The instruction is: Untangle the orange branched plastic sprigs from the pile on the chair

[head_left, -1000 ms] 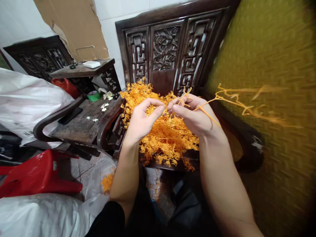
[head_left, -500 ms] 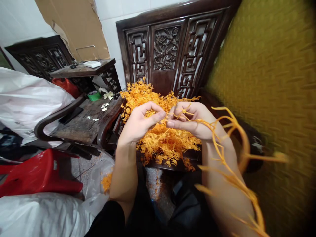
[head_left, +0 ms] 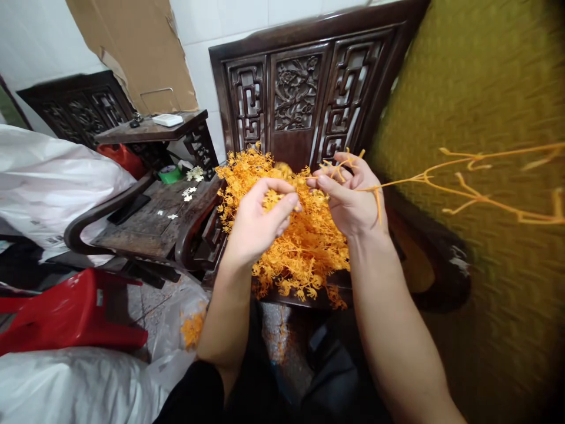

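My right hand [head_left: 355,194] grips a thin orange branched plastic stem [head_left: 415,179] between thumb and fingers. Forked twigs stick up over its fingertips, and the long bare end reaches out past the right edge of the view. To the left, my left hand [head_left: 263,221] has its thumb and forefinger pinched together; whatever is between them is too small or hidden to make out. A short gap separates the two hands. Below and behind them, a big heap of orange artificial sprigs [head_left: 304,247] covers the seat of a dark carved wooden chair [head_left: 293,147].
At left stand a second wooden chair [head_left: 136,229] with small pale flower pieces and green tape [head_left: 170,173], a red plastic stool [head_left: 83,312] and white sacks [head_left: 57,188]. A clear bag [head_left: 170,318] holds orange bits on the floor. A yellow woven surface [head_left: 485,118] rises at right.
My right hand has turned and lifted, and its stem swung from hanging over my forearm to pointing right. The hands have moved slightly apart.
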Action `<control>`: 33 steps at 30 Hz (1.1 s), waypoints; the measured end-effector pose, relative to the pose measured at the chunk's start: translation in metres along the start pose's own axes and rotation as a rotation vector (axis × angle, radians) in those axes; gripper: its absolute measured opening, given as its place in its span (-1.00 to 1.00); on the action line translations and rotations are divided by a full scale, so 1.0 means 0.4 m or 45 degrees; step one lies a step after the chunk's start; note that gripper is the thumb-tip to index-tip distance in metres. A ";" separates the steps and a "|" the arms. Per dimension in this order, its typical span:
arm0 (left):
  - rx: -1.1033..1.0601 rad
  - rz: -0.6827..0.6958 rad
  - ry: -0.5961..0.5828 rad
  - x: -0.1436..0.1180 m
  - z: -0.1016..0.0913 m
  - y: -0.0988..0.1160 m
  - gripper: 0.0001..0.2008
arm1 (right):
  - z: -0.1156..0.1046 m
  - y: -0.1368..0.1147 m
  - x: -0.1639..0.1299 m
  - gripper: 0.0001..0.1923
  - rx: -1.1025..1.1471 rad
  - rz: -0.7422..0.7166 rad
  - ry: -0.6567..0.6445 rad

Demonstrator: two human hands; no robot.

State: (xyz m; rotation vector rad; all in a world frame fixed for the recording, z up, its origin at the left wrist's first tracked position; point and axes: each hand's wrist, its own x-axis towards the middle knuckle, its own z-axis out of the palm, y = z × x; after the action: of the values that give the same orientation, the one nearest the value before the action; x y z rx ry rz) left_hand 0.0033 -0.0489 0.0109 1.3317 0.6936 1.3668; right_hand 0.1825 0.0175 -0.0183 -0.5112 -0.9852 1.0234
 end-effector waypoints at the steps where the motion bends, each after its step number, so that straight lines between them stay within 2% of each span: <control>1: 0.090 -0.029 0.000 0.004 0.011 -0.014 -0.84 | 0.008 0.005 -0.001 -0.31 0.007 -0.040 0.004; 6: 0.487 -0.018 0.054 0.041 0.025 -0.069 -0.66 | 0.034 0.025 -0.011 -0.48 0.081 -0.101 0.098; 11: 0.480 0.012 0.076 0.061 0.035 -0.098 -0.58 | 0.060 0.031 -0.025 -0.54 0.133 -0.044 0.158; 18: 0.582 0.079 -0.115 0.050 0.037 -0.063 -0.73 | 0.091 0.012 -0.061 -0.59 0.134 -0.155 0.358; 22: 0.664 0.090 -0.091 0.046 0.044 -0.049 -0.72 | 0.091 0.026 -0.057 -0.63 0.152 -0.156 0.408; 24: 0.631 0.040 -0.195 0.035 0.050 -0.038 -0.76 | 0.065 0.034 -0.030 -0.64 0.187 -0.160 0.469; 26: 0.572 -0.053 -0.393 0.018 0.053 -0.023 -0.80 | 0.026 0.035 0.005 -0.63 0.242 -0.149 0.550; 28: 0.538 -0.140 -0.488 0.006 0.049 -0.010 -0.82 | -0.012 0.026 0.033 -0.62 0.257 -0.050 0.543; 30: 0.482 -0.186 -0.357 0.006 0.035 -0.005 -0.83 | -0.033 0.011 0.041 -0.62 0.215 0.094 0.461; 33: 0.270 -0.186 -0.096 0.029 0.003 -0.020 -0.80 | -0.024 -0.015 0.022 -0.63 0.187 0.209 0.322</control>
State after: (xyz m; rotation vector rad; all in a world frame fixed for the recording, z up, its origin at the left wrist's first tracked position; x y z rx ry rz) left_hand 0.0085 -0.0364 0.0077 1.4606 0.8854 1.1447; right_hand 0.1950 0.0231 -0.0147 -0.5906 -0.6464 1.1372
